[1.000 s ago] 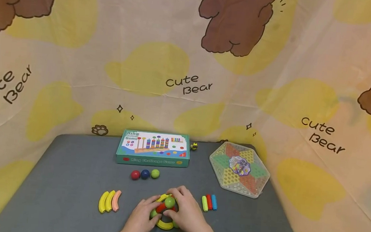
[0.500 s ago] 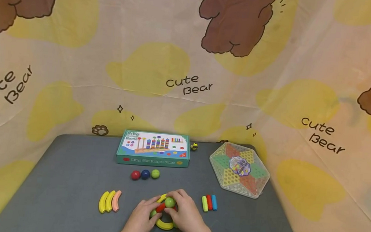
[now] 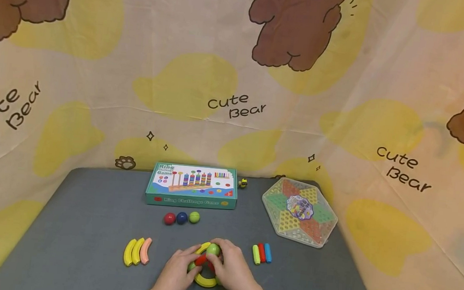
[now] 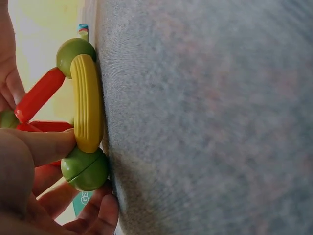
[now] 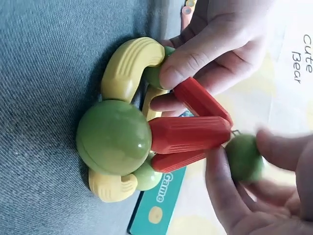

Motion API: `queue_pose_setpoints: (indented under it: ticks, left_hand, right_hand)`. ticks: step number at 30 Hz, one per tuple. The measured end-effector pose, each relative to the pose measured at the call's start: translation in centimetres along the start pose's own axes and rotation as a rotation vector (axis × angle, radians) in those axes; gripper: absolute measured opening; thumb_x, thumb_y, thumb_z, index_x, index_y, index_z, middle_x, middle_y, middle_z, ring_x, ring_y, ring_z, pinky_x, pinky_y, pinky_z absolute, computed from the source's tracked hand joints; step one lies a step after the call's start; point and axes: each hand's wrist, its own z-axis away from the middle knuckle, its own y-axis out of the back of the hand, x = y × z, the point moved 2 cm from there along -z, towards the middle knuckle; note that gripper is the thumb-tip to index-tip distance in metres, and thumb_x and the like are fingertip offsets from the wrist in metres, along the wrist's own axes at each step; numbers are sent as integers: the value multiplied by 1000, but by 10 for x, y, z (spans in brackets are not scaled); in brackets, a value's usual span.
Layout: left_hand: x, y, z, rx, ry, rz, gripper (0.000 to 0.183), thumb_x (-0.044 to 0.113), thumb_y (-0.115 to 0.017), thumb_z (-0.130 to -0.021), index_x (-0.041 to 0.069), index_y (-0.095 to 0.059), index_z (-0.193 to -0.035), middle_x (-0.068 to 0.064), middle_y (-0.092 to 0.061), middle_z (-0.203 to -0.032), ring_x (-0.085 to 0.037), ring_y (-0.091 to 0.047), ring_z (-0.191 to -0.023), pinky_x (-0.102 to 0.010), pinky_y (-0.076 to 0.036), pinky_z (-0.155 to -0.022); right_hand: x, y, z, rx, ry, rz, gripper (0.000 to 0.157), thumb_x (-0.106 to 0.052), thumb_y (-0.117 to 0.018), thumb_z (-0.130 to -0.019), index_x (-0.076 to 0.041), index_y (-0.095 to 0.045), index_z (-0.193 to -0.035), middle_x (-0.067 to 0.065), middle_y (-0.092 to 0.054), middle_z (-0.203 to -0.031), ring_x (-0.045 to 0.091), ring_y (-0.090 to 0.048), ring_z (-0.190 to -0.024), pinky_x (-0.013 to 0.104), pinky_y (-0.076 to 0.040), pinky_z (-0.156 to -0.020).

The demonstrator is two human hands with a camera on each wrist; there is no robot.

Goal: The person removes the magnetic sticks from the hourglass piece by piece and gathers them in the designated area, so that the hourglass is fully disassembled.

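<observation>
On the table stands a building-toy frame: curved yellow sticks and green balls form a ring, with red sticks leaning inward to a point above it. My left hand holds the ring's left side, thumb and fingers about a green corner ball. In the right wrist view, its thumb lies beside a red stick's lower end. My right hand pinches another green ball right at the red sticks' upper ends; this ball is blurred.
Curved sticks lie left; short straight sticks lie right. Red, blue and green balls sit in a row before a ring game box. A hexagonal checkers board and a tiny bee figure are at the back.
The pinched green ball has risen slightly off the red sticks' tops, with my right fingers shifting round it. My left hand stays in place on the ring.
</observation>
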Motion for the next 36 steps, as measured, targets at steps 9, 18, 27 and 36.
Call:
queue_pose_setpoints:
  ticks: [9,18,27,36]
  left_hand:
    - [-9,10,8,1,85,14,31,19,-80,-84,9,-75,-114,-12,-64,-133,-31,-62,-105,-55,-51,-90]
    - [-11,3,3,-44,232,69,61,36,-83,-82,4,-61,-130,-7,-60,-112,-26,-61,-101,-52,-52,-87]
    - [-4,4,0,-67,200,74,61,34,-82,-84,2,-61,-131,-8,-60,-114,-29,-63,-104,-53,-52,-89]
    - [-4,4,1,-61,209,80,64,30,-81,-84,-4,-58,-133,-10,-59,-110,-29,-63,-99,-53,-53,-87]
  right_hand:
    - [-1,-2,-10,96,35,-60,35,-30,-68,-97,-14,-66,-128,2,-68,-112,6,-65,-86,20,-54,-68]
    - [9,9,-14,126,-29,-150,35,-22,-76,-91,-14,-65,-124,0,-70,-107,10,-66,-86,22,-55,-70]
    - [13,21,-38,147,-6,-86,36,-24,-81,-87,-17,-72,-121,1,-64,-108,16,-66,-91,21,-56,-74]
    - [22,20,-74,122,-50,-60,36,-22,-81,-87,-13,-71,-121,2,-68,-112,18,-66,-94,30,-57,-76]
